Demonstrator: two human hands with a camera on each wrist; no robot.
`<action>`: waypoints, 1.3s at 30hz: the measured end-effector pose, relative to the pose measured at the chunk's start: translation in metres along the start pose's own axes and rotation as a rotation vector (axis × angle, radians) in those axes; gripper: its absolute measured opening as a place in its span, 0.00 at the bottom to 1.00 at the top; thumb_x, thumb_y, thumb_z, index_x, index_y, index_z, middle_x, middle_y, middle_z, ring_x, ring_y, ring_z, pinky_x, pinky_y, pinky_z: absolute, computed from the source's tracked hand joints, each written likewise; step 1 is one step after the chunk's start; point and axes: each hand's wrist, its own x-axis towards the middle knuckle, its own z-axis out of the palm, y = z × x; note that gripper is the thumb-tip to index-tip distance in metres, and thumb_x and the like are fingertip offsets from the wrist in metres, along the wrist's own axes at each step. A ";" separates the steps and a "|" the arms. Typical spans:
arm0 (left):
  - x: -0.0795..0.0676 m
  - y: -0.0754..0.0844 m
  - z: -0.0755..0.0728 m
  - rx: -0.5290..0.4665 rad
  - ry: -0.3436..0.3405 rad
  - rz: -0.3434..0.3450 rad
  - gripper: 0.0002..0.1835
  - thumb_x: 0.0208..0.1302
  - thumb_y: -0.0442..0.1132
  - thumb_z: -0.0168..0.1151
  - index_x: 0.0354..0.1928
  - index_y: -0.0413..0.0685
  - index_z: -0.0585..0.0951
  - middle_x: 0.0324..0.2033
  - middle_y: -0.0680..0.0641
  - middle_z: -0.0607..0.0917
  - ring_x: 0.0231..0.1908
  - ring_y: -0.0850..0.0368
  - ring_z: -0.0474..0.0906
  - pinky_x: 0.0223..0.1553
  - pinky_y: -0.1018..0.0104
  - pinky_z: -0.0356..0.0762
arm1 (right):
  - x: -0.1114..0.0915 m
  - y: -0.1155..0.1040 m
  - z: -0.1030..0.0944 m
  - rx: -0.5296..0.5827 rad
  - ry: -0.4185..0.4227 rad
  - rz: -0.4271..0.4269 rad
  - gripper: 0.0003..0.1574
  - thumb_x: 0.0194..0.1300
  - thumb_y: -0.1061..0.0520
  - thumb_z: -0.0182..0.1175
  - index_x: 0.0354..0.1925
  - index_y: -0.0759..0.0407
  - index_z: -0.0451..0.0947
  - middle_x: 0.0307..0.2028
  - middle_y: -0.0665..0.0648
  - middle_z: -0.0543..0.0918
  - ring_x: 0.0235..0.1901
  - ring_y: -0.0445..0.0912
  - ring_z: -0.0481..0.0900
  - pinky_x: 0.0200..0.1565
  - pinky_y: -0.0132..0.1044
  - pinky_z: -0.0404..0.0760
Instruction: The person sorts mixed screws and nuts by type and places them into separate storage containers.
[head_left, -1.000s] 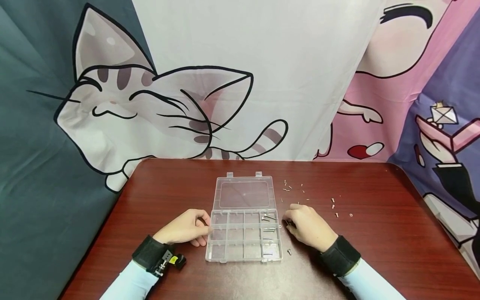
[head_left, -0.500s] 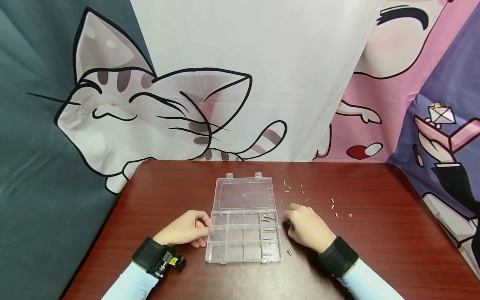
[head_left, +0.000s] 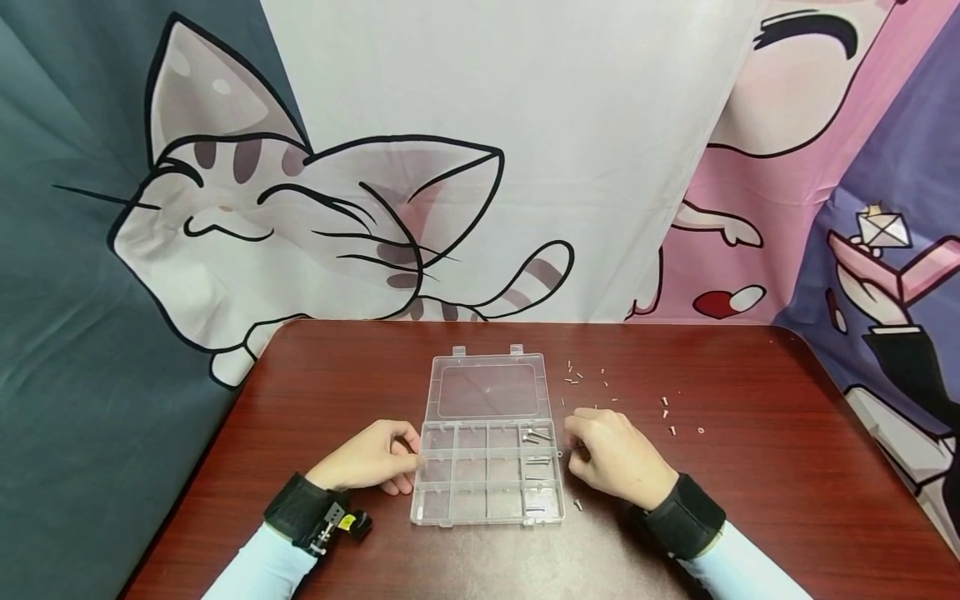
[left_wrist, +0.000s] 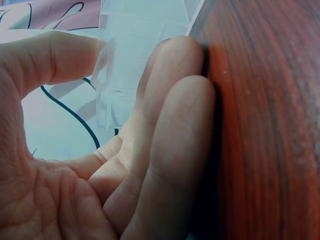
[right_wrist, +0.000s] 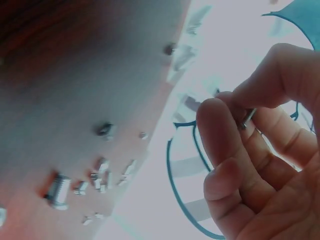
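Presently, the left hand [head_left: 363, 457] grips the clear box [head_left: 468, 502], short of the table's far edge [head_left: 360, 323], while the right hand [head_left: 618, 454], apart, pinches a small metal piece [right_wrist: 247, 118] that could slip, so little being held.

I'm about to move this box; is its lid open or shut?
Open: the clear lid is folded back on the far side of the box, leaving the screws inside uncovered.

So the left arm [head_left: 258, 560] and right arm [head_left: 742, 557] both angle inward. Left hand [head_left: 367, 457] has its thumb apart from bent fingers, right hand [head_left: 621, 457] is basically pinching, knuckles up.
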 end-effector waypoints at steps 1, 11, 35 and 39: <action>0.000 0.000 0.000 0.000 0.000 0.000 0.17 0.64 0.43 0.64 0.44 0.35 0.74 0.23 0.38 0.84 0.23 0.45 0.83 0.25 0.53 0.83 | 0.000 -0.001 -0.001 0.005 0.006 -0.007 0.19 0.36 0.63 0.62 0.20 0.43 0.64 0.21 0.37 0.61 0.20 0.33 0.61 0.22 0.26 0.64; 0.000 -0.001 0.000 -0.001 0.003 0.003 0.18 0.63 0.43 0.65 0.44 0.36 0.74 0.23 0.37 0.84 0.23 0.44 0.83 0.25 0.53 0.83 | 0.003 -0.024 -0.015 0.093 0.041 -0.086 0.18 0.38 0.65 0.63 0.24 0.44 0.70 0.24 0.39 0.67 0.23 0.30 0.64 0.24 0.22 0.66; -0.001 -0.001 0.000 0.003 -0.002 0.004 0.17 0.64 0.43 0.64 0.44 0.36 0.75 0.23 0.38 0.84 0.23 0.44 0.84 0.25 0.53 0.83 | 0.012 -0.064 -0.029 0.099 -0.044 -0.153 0.19 0.40 0.66 0.64 0.24 0.45 0.69 0.25 0.39 0.67 0.23 0.32 0.63 0.25 0.21 0.64; -0.001 -0.002 0.000 0.006 0.006 0.002 0.16 0.64 0.42 0.64 0.44 0.36 0.75 0.23 0.38 0.84 0.23 0.45 0.84 0.24 0.53 0.83 | 0.013 -0.066 -0.030 0.090 -0.053 -0.166 0.19 0.40 0.65 0.65 0.24 0.45 0.69 0.25 0.40 0.67 0.23 0.33 0.64 0.26 0.22 0.65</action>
